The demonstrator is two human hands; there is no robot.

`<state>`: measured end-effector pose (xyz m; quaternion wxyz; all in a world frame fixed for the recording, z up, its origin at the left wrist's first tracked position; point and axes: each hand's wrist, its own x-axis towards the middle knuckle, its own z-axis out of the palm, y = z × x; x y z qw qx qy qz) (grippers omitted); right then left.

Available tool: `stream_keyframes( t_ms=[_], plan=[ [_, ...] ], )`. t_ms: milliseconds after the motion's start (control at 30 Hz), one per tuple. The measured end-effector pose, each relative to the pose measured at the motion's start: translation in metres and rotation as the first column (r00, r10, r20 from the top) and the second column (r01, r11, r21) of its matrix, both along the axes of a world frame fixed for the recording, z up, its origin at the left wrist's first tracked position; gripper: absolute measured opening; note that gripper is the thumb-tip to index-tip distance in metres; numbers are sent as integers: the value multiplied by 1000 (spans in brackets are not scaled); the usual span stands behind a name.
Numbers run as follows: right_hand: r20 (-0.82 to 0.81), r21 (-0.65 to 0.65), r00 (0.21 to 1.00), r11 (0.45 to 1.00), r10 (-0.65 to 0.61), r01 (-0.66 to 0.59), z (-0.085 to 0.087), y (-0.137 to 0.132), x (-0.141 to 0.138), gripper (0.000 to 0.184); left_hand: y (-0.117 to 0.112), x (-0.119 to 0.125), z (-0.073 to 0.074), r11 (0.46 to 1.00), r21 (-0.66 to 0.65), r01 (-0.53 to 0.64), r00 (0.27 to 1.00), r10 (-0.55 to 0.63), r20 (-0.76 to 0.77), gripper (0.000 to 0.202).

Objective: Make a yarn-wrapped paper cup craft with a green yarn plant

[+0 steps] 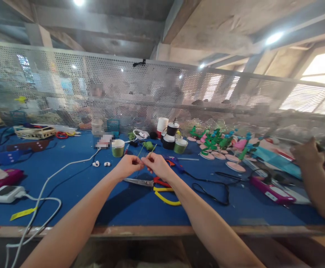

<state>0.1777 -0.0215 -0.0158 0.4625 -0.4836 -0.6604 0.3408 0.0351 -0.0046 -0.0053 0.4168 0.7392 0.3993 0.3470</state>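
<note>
Two bare forearms reach in from 6 o'clock over the wooden front edge of the blue table [123, 204].

1. Left hand [129, 166]: closed, thumb and fingertips pinched on the green stems [152, 149]. It is held above the tabletop at the middle of the view.
2. Right hand [158, 164]: closed in the same pinch on the stems, touching the left hand at the fingertips.
3. Green stems: thin, tilted, rising from between the two hands toward 1 o'clock, clear of the table.
4. Scissors [148, 182]: flat on the table just below the hands at 6 o'clock, blades pointing to 9 o'clock, with red and yellow handles.
5. Blue glue gun [175, 163]: just beside the right hand at 3 o'clock, with a black cable [215, 190] trailing toward 4 o'clock.
6. Green cup [118, 148]: upright, near the left hand at 11 o'clock.
7. White earbuds [101, 163]: a pair at 9 o'clock of the left hand.
8. Black and white cups [170, 134]: a cluster at 1 o'clock, with a second green cup beside them.
9. Foam flowers [221, 147]: green, pink and blue pieces on pink discs, at 2 o'clock.
10. White cable [47, 186]: curving from 10 o'clock down to 7 o'clock, well apart from the hands.
11. White charger [5, 193]: at 8 o'clock by the left edge.
12. Co-worker's hand [307, 153]: at 3 o'clock, far right; whether it grips anything cannot be told.
13. Perforated screen [151, 89]: standing along the back of the table at 12 o'clock.
</note>
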Motion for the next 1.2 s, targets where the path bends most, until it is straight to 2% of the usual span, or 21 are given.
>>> stream_keyframes(
  t_ms=[233,400,467,800,1033,1100,1200],
  plan=[
    [21,17,998,998,-56,56,-2,1,-2,34,0,2,-2,1000,7,-6,1000,6,-7,18],
    [-52,-21,990,991,129,-130,2,1,4,30,-1,2,-1,999,-33,37,999,-37,0,17],
    [-48,-23,988,988,148,-150,3,2,7,29,-1,2,-1,998,-37,52,999,-52,-1,17],
    [32,3,999,1000,-27,27,-4,5,2,31,5,4,-7,998,65,-11,999,15,-50,15],
    [61,22,993,995,-98,97,-3,4,1,35,1,8,-8,998,58,-39,997,43,-61,17],
    [61,12,995,997,-75,75,-2,3,2,35,0,8,-6,999,40,-22,998,24,-55,19],
    [-2,-14,998,998,65,-65,1,1,4,29,-2,7,-2,1000,6,15,999,-15,-43,24]
  ],
)
